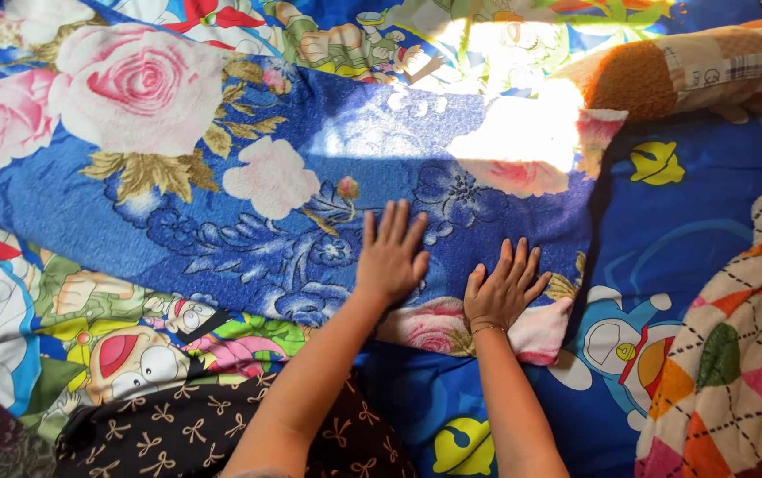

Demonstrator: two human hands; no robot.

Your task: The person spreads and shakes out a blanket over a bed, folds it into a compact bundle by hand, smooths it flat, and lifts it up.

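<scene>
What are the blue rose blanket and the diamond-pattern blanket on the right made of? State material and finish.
Blue rose blanket: likely printed fleece or plush; matte, fuzzy surface, soft folds under both flat hands. Diamond-pattern blanket: seems a woven or knitted textile, with a coarser, napped look; exact fibre unclear.

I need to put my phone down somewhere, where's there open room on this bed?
Freest: the blue cartoon sheet between the folded floral blanket and the checked blanket, below the pillow. Crowded: the floral blanket's near edge, where left hand and right hand press flat.
</scene>
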